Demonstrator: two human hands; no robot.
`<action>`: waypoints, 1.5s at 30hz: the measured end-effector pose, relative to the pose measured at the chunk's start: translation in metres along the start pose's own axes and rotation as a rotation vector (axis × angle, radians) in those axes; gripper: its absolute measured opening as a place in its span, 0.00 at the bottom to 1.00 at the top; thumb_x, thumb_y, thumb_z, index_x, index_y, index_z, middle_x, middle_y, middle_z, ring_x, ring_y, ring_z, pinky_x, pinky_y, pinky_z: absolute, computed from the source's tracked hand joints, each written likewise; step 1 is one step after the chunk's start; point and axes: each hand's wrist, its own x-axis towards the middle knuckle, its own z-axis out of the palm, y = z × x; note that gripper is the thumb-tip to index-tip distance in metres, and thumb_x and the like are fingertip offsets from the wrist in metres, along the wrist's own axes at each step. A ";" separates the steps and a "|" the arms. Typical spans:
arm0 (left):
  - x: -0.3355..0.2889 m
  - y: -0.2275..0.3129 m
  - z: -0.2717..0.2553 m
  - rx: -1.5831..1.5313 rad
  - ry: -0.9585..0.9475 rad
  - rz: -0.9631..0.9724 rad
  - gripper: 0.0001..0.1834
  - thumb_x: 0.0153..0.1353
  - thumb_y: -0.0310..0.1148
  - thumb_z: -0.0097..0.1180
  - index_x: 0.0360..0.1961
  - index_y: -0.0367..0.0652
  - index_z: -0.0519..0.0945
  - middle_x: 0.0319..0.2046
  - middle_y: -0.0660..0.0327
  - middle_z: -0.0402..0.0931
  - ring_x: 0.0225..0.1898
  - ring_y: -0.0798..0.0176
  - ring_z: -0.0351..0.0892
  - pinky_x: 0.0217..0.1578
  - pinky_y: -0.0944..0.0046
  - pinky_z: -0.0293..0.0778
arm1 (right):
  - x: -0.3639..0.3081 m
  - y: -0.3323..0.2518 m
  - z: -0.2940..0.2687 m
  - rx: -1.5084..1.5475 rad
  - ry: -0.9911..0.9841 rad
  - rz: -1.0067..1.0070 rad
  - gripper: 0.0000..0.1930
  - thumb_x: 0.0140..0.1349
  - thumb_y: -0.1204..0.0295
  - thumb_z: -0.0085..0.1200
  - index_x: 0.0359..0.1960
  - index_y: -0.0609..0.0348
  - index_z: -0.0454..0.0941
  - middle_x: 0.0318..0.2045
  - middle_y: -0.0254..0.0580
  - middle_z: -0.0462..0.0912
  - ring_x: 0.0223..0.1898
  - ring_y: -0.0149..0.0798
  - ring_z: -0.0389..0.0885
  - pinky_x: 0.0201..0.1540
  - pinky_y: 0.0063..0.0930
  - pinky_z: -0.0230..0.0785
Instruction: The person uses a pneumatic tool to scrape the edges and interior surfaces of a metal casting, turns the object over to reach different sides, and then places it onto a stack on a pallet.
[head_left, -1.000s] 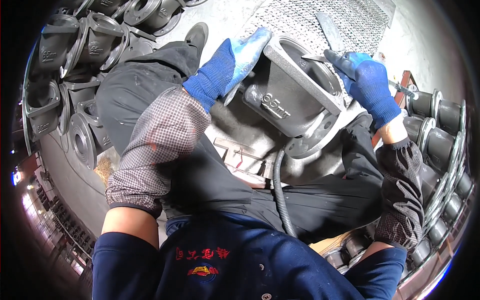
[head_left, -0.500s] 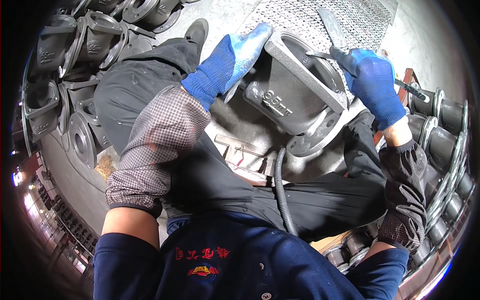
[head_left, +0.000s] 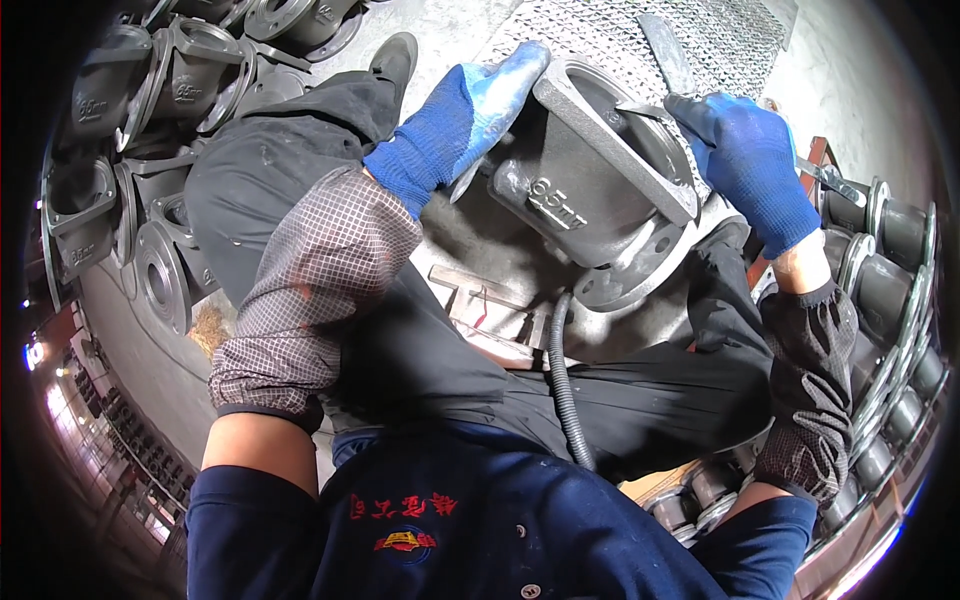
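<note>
Pale floor (head_left: 850, 90); grey casting (head_left: 590, 165) slants lengthwise down-right, mouth (head_left: 655, 142) up-right; left hand (head_left: 488, 100) touches it, grip unclear; right hand (head_left: 738, 142) clenches metal tool (head_left: 838, 184).

Raised lettering (head_left: 557, 205) stands on the grey casting (head_left: 595, 165) and the stacked castings (head_left: 190, 72); red characters (head_left: 403, 507) and an emblem (head_left: 404, 541) mark the navy shirt (head_left: 465, 525).

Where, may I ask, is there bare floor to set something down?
Bare floor shows right of the mesh panel, between it and the shoe, and left of the left sleeve. Castings crowd the upper left and right side.
</note>
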 end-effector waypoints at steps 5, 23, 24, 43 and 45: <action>-0.004 0.004 -0.001 -0.039 0.011 -0.023 0.21 0.64 0.35 0.40 0.57 0.39 0.67 0.33 0.58 0.75 0.21 0.69 0.72 0.22 0.70 0.72 | 0.005 -0.003 -0.002 0.050 0.149 0.008 0.13 0.57 0.72 0.47 0.42 0.42 0.80 0.19 0.36 0.74 0.21 0.37 0.76 0.25 0.28 0.71; -0.010 0.005 0.002 -0.112 0.032 -0.040 0.23 0.65 0.42 0.41 0.56 0.39 0.68 0.36 0.59 0.75 0.22 0.70 0.71 0.20 0.70 0.70 | -0.001 -0.019 -0.029 -0.042 -0.249 0.030 0.16 0.53 0.75 0.47 0.44 0.51 0.76 0.27 0.43 0.78 0.31 0.43 0.78 0.32 0.35 0.71; -0.009 0.003 0.003 -0.127 0.026 -0.029 0.23 0.65 0.42 0.41 0.56 0.39 0.69 0.36 0.59 0.75 0.22 0.70 0.71 0.20 0.70 0.70 | 0.001 -0.020 -0.030 -0.037 -0.255 0.047 0.15 0.52 0.75 0.47 0.43 0.51 0.77 0.27 0.43 0.79 0.30 0.43 0.79 0.33 0.35 0.71; -0.007 0.045 0.012 -0.099 0.108 -0.327 0.23 0.65 0.43 0.42 0.54 0.38 0.70 0.35 0.60 0.75 0.22 0.69 0.72 0.20 0.70 0.70 | 0.005 -0.001 -0.015 0.196 -0.142 0.087 0.12 0.51 0.78 0.47 0.34 0.52 0.81 0.20 0.46 0.79 0.23 0.44 0.80 0.31 0.35 0.74; -0.007 0.048 0.013 -0.103 0.117 -0.359 0.23 0.65 0.43 0.42 0.54 0.38 0.70 0.35 0.60 0.75 0.22 0.69 0.72 0.20 0.70 0.70 | 0.004 -0.006 -0.022 0.172 -0.129 0.065 0.13 0.51 0.78 0.47 0.36 0.51 0.81 0.20 0.46 0.79 0.23 0.43 0.80 0.31 0.34 0.74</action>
